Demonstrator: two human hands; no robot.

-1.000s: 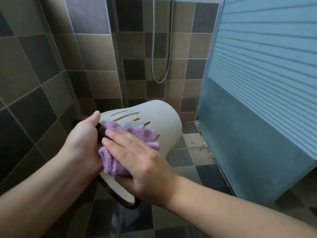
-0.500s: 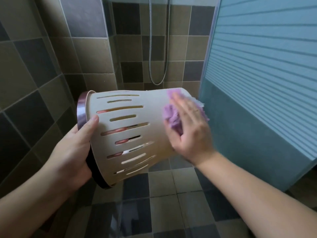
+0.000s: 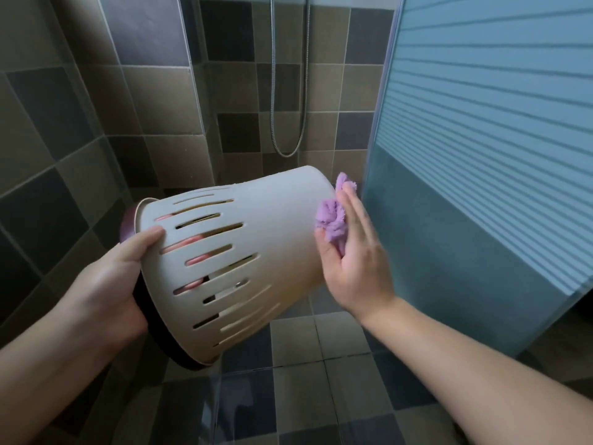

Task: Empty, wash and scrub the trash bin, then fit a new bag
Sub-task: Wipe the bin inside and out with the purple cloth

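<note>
Gripping the unlabelled slotted bin (image 3: 256, 252) at its rim, left hand (image 3: 106, 297); right hand (image 3: 356, 255) flat, pressing purple cloth (image 3: 332, 220).

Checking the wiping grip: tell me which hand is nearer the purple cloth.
Right. The right hand presses the purple cloth against the bottom end of the trash bin. The left hand grips the bin's rim at the opposite end, away from the cloth.
</note>
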